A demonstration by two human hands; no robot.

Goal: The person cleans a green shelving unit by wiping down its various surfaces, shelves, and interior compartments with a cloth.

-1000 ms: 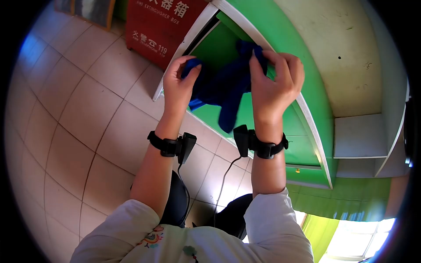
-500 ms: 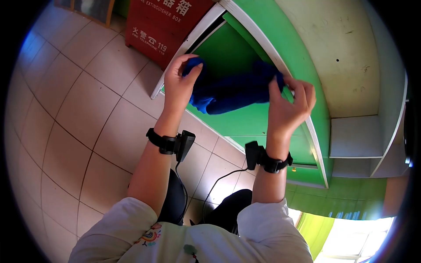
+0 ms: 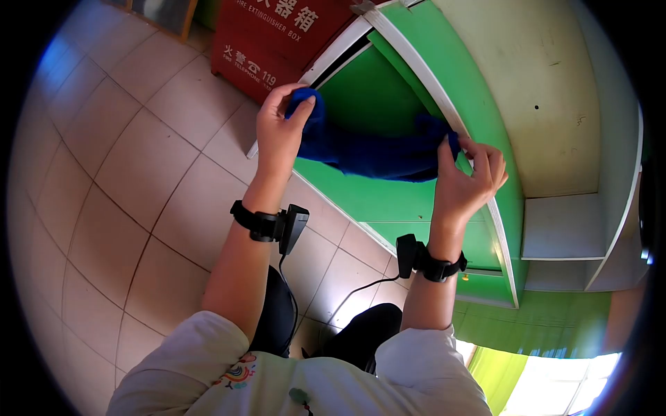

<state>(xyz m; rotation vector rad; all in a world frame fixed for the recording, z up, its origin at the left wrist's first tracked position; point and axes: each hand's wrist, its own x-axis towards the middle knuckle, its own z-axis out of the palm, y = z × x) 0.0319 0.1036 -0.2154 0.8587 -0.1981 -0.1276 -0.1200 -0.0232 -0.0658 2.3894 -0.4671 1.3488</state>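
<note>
A dark blue cloth point(image 3: 374, 156) hangs between my two hands, sagging a little in the middle. My left hand point(image 3: 282, 125) pinches its left end between thumb and fingers. At the other end, my right hand point(image 3: 468, 173) grips the cloth between thumb and forefinger, close to the white edge of the green cabinet point(image 3: 388, 197). Behind the cloth shows the cabinet's green front. Each wrist wears a black strap with a small black device and a cable.
A red fire extinguisher box point(image 3: 277, 35) stands beyond the cabinet at the upper left. Tiled floor point(image 3: 159, 159) spreads on the left. White shelves point(image 3: 563, 229) are at the right, above a green curtain point(image 3: 496, 378) and a window.
My right hand has moved right and slightly down, away from my left hand. The cloth, bunched and dangling before, is now stretched out wider between them. The view has shifted slightly.
</note>
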